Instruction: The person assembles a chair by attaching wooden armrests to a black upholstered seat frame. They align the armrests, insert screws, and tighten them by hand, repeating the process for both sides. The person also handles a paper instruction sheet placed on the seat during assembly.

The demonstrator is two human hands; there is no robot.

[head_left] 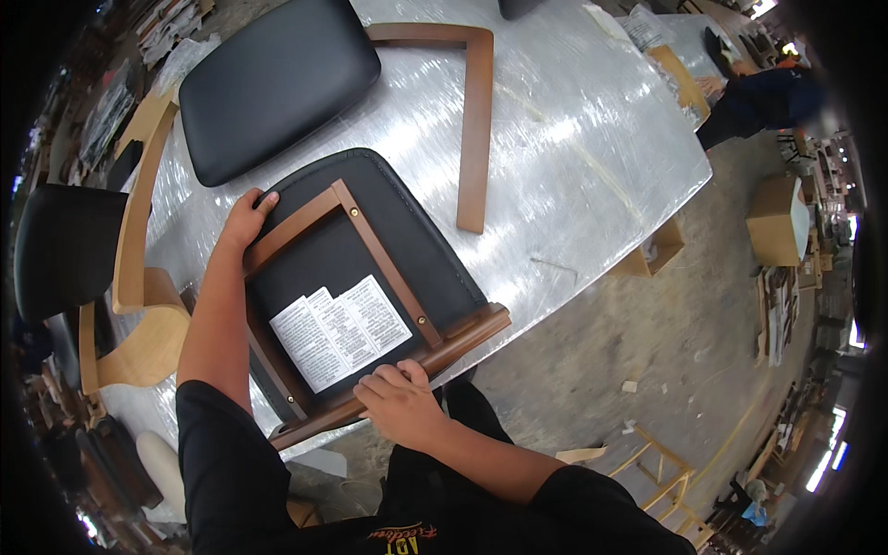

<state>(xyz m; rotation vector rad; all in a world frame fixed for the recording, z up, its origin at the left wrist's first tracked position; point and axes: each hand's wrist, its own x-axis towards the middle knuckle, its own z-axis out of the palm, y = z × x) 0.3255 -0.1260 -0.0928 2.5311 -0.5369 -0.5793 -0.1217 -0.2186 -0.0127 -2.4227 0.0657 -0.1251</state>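
Note:
A black padded chair seat point(393, 199) lies underside up on the table, with a brown wooden frame point(377, 264) screwed to it and white printed labels point(342, 331) on its underside. Around the far left edge of this seat, my left hand point(248, 220) is closed, thumb on the padding. A rounded brown wooden rail point(462, 335) runs along the near side of the seat, by the table's edge. My right hand point(400, 400) has its fingers curled over the rail near its middle; part of its grip is hidden.
The table point(592, 139) is wrapped in clear plastic. On it rest another black cushion point(277, 88), an L-shaped brown wooden part point(476, 129) and a thin bent rod point(555, 268). Chairs with pale wood point(148, 333) crowd the left. A person point(768, 102) and cardboard box point(775, 222) are at right.

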